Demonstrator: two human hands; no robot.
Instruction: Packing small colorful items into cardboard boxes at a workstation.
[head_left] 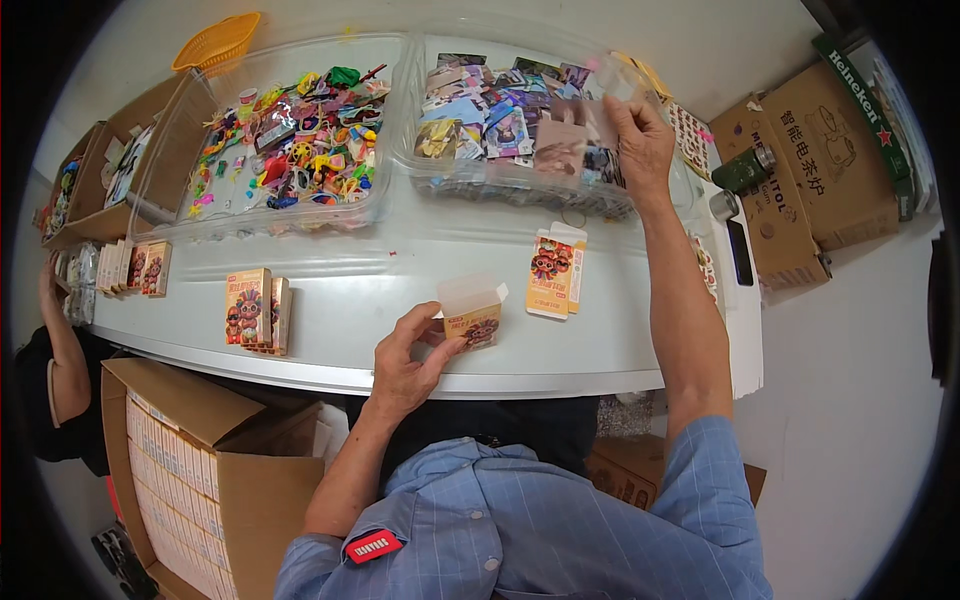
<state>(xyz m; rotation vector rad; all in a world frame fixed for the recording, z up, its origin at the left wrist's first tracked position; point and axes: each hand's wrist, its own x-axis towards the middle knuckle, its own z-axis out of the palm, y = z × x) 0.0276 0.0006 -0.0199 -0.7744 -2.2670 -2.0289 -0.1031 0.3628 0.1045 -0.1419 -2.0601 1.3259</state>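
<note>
In my left hand (408,365) is a small orange printed carton (472,330), gripped between thumb and fingers near the table's front edge. Its pale top flaps stand up, unfolded. My right hand (643,145) is over the right clear plastic bin (500,186), which is heaped with printed cards (508,132). Thumb and fingers pinch a pinkish, blurred card (598,122) at the bin's right side; a similar card (558,150) hangs beside it. Flattened orange cartons (553,270) lie on the table between my hands. Left of my left hand stand closed cartons (250,308).
A second clear bin (310,218) holds many small colourful toys. Further left are cardboard boxes (150,165), more cartons (150,270) and another person's arm (65,365). A large carton (270,500) packed with boxes stands below the table. At right lie a phone (739,252) and a green flask (743,172).
</note>
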